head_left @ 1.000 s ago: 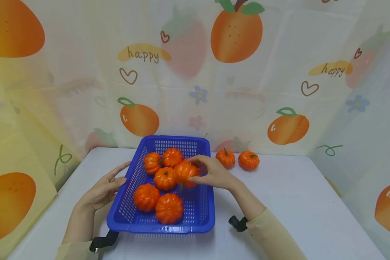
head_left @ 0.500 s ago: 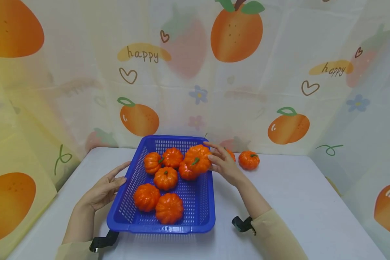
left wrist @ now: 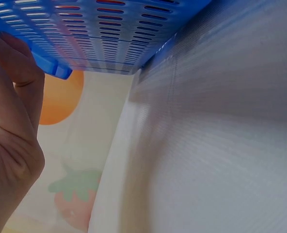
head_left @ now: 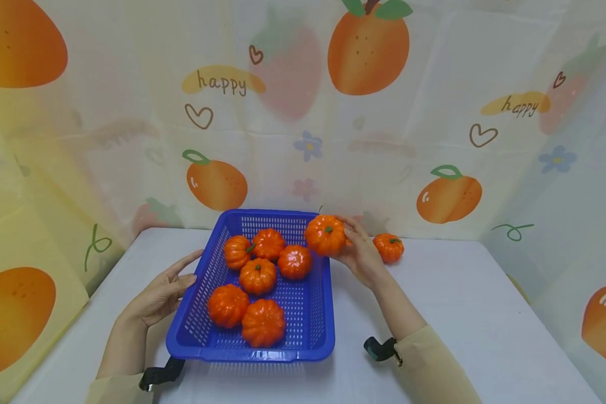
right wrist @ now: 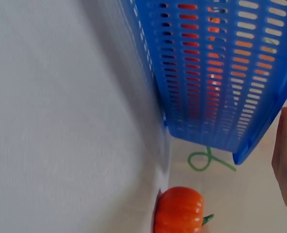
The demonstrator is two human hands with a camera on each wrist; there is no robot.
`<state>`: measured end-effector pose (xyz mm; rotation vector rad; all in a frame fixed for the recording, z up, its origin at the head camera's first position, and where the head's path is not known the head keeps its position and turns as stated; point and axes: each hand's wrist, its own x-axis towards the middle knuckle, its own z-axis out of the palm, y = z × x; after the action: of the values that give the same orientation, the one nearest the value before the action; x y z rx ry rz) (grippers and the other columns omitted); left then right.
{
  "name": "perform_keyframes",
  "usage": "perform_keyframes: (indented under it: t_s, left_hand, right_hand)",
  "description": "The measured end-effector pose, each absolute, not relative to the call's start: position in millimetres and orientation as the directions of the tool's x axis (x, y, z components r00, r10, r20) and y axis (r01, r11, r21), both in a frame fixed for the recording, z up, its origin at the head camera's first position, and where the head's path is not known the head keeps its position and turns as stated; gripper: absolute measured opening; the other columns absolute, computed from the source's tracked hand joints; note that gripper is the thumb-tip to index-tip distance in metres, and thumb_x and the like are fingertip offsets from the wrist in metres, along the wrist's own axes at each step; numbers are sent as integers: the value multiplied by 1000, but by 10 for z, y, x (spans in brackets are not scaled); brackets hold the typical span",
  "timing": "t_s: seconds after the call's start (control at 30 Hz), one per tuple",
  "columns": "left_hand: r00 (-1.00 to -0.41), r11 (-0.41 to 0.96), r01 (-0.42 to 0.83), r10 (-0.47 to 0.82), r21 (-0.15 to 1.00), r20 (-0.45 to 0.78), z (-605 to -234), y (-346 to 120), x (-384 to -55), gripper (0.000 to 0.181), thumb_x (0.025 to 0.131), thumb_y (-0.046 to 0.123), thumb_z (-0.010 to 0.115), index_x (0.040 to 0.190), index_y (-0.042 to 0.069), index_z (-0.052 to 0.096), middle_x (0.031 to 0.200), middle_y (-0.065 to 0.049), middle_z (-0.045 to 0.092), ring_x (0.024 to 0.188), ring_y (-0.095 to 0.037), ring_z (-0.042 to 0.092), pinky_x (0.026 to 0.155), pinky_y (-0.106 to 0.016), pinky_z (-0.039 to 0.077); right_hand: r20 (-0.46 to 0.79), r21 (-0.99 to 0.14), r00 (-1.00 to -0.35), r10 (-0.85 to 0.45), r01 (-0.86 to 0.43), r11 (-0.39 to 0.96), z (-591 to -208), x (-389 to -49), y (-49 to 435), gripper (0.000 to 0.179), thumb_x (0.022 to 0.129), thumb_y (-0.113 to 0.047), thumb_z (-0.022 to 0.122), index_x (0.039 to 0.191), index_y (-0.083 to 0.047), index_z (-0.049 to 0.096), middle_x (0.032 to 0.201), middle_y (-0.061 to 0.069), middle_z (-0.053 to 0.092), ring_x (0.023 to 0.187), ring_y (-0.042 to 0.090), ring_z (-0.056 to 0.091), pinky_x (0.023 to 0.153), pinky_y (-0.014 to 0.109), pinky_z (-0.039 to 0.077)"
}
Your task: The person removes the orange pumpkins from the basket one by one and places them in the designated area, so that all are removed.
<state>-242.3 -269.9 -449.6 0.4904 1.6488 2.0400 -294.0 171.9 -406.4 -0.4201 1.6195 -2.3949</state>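
In the head view my right hand point(head_left: 361, 255) grips a small orange toy pumpkin point(head_left: 325, 235), its green stem facing me, above the far right corner of a blue plastic basket point(head_left: 308, 354). Only a red sliver of this pumpkin shows at the right wrist view's edge, beside the fingers point(right wrist: 285, 145). My left hand point(head_left: 154, 297) rests against the basket's left rim with relaxed fingers; the left wrist view has those fingers point(left wrist: 24, 73) right at the rim. Several similar pumpkins lie inside the basket, among them a stem-down one point(head_left: 295, 262) below the held one.
Behind my right hand, one more pumpkin point(head_left: 389, 248) sits on the white table point(head_left: 464, 314); another beside it is mostly hidden by the hand. A fruit-printed cloth point(head_left: 373, 146) hangs along the table's back edge.
My right hand has carried the pumpkin up and to the right, from over the basket's middle to its far right corner, turning it stem toward me. The left hand has stayed put.
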Motion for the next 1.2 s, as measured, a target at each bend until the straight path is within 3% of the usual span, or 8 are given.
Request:
perform_keyframes:
  t_s: [0.23,0.33,0.53,0.77,1.0,1.2]
  left_hand:
    - [-821,-187,-123,570,975,6,-4482,-2694,-2428,63,107,10,34,160,21,2,114,2,74,87,-11,75,77,-29,62]
    - [-822,-182,-119,570,976,6,-4478,-2695,-2424,63,107,10,34,160,20,1,114,3,74,87,-11,75,77,-29,62]
    - [-827,-165,-115,562,980,-2,-4482,-2693,-2420,63,107,11,35,160,19,2,112,3,75,87,-11,75,78,-30,62]
    - [-828,-163,-125,560,979,-13,-4493,-2690,-2419,63,107,11,36,160,20,2,108,4,76,84,-10,75,76,-28,62]
    - [-830,-164,-115,558,980,-4,-4494,-2700,-2414,62,107,11,35,160,20,4,110,3,75,85,-10,75,77,-29,62]
    - [-833,-155,-116,554,981,-11,-4496,-2704,-2417,62,107,11,35,160,20,3,113,3,75,86,-11,75,77,-30,62]
  right_hand:
    - [182,-949,-951,-250,-103,-298,-4036,-2984,1957,72,91,10,53,152,-21,30,150,-3,32,129,22,45,95,25,57]
    - [208,-958,-955,-211,-156,-239,-4008,-3014,2064,81,86,15,59,153,-19,28,152,-3,31,128,22,46,96,21,56]
    - [228,-965,-965,-128,-207,-158,-3981,-3053,2305,77,88,11,62,151,-21,30,158,-4,25,127,24,48,91,17,57]
    - [205,-972,-979,-12,-202,-120,-3970,-3063,2611,71,88,5,67,144,-26,37,147,-8,34,120,22,50,88,18,58]
    - [154,-956,-974,164,-189,-224,-3976,-3076,2914,74,86,7,69,142,-27,36,148,-7,32,127,18,40,88,14,57]
    - [41,-918,-941,337,-169,-358,-4120,-3131,3159,75,82,14,68,138,-26,39,135,-6,37,126,17,41,75,19,61]
